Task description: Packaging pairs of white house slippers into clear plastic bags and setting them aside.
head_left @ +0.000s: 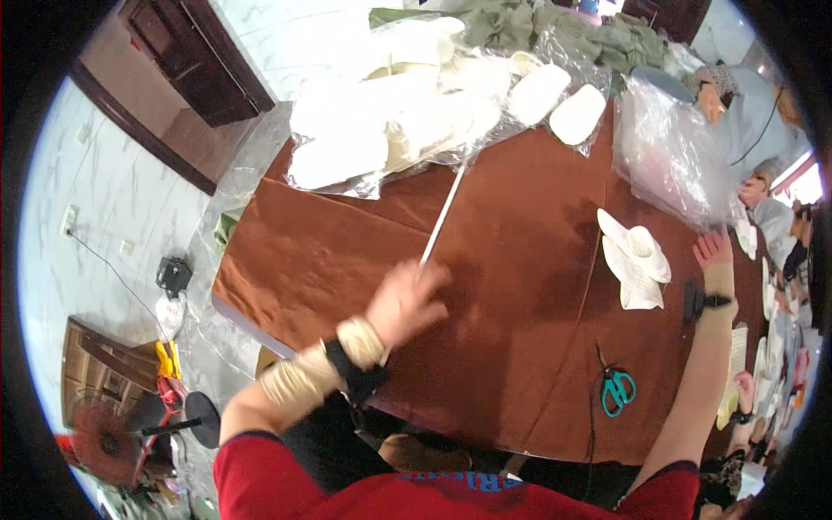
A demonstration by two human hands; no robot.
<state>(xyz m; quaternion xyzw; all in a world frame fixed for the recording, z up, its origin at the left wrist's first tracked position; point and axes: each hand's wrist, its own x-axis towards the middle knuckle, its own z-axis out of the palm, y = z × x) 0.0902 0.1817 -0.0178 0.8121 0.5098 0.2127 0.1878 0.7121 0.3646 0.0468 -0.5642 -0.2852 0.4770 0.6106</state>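
My left hand (407,303), smeared by motion, passes over a thin white rod (444,212) on the brown cloth. Its fingers look spread, and I see no grip on the rod. Stretched out at the right, my right hand (712,250) has extended fingers at the lower edge of a stack of clear plastic bags (672,147). Whether the fingertips touch the plastic, I cannot tell. Just left of this hand lies a cream-white textured fabric piece (637,260) with curved, folded parts. Scissors with teal handles (618,393) rest nearer to me.
Brown cloth (511,347) covers the table. Cream-white padded pieces in clear plastic (390,113) are heaped at the far side, with green fabric (503,26) behind. Other people (754,113) sit along the right. A fan (108,438) stands at the lower left.
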